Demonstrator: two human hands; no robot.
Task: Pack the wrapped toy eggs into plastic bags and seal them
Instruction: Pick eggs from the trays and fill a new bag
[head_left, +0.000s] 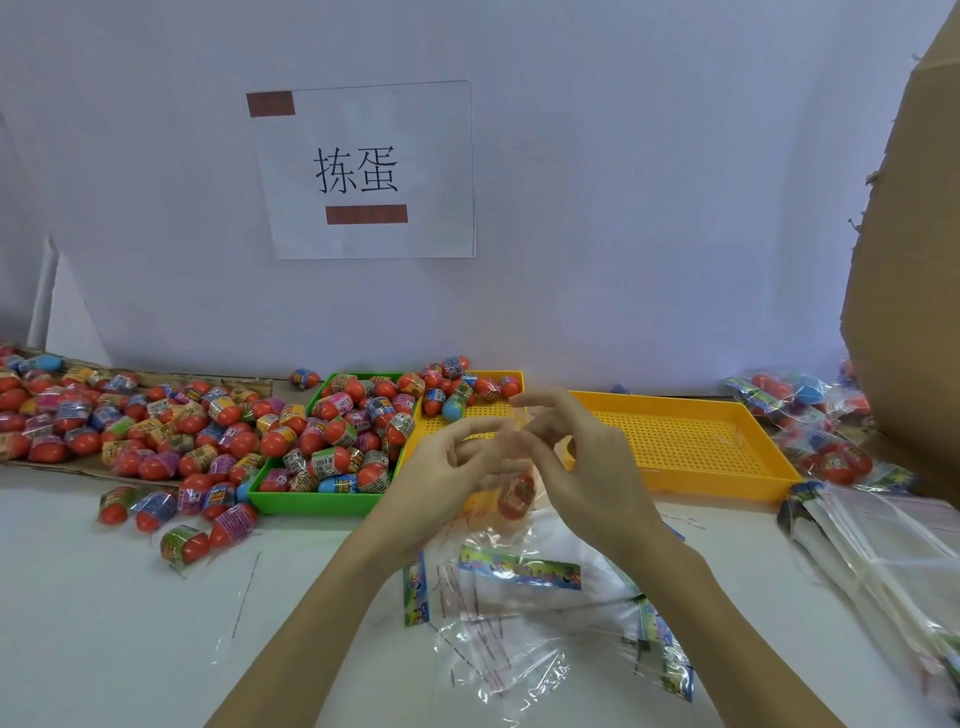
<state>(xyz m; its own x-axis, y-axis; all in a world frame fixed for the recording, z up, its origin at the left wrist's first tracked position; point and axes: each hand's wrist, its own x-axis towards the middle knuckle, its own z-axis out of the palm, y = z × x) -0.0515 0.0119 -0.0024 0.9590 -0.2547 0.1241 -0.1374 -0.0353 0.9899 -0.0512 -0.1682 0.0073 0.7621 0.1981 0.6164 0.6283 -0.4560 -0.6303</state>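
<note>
My left hand (447, 467) and my right hand (576, 457) are raised together over the table's middle, and both pinch the top of a clear plastic bag (511, 452). A red wrapped toy egg (516, 496) hangs inside that bag, below my fingers. Several loose wrapped eggs (156, 431) lie heaped at the left and fill a green tray (311, 501). Empty clear bags with printed header strips (519, 569) lie flat on the table under my wrists.
A yellow perforated tray (685, 441) stands at the right, another yellow tray (441, 423) behind my hands holds a few eggs. Packed bags (821, 447) pile at the far right beside a cardboard box (909, 260). A stack of bags (883, 551) lies right. A paper sign hangs on the wall.
</note>
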